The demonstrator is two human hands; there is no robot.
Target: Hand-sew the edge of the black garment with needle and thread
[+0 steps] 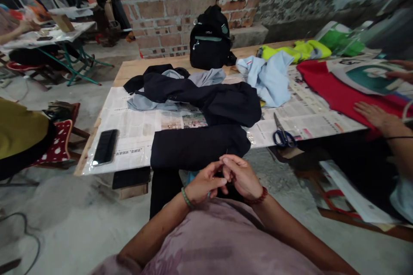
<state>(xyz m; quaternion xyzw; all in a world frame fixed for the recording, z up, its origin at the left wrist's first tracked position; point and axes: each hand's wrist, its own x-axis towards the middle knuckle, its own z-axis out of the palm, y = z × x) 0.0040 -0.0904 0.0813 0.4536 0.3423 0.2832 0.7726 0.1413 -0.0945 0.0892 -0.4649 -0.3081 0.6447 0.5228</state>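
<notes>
My left hand (206, 182) and my right hand (242, 176) meet in front of my body, fingertips pinched close together. Whatever lies between the fingers is too small to make out. Just beyond them, a dark navy piece of cloth (193, 146), perhaps a trouser leg or sleeve, hangs over the table's front edge. It joins or touches a larger heap of dark clothing (222, 99) behind it. Scissors with dark blue handles (284, 135) lie to the right of the cloth, blades pointing away from me.
A phone (106, 147) lies at the left on the newspaper-covered table (129, 154). Behind are a black backpack (209, 38), a light blue garment (271, 77) and a neon yellow one (300, 50). At right, a co-worker's hand (371, 114) rests on red cloth (335, 90) beside an iron (371, 78).
</notes>
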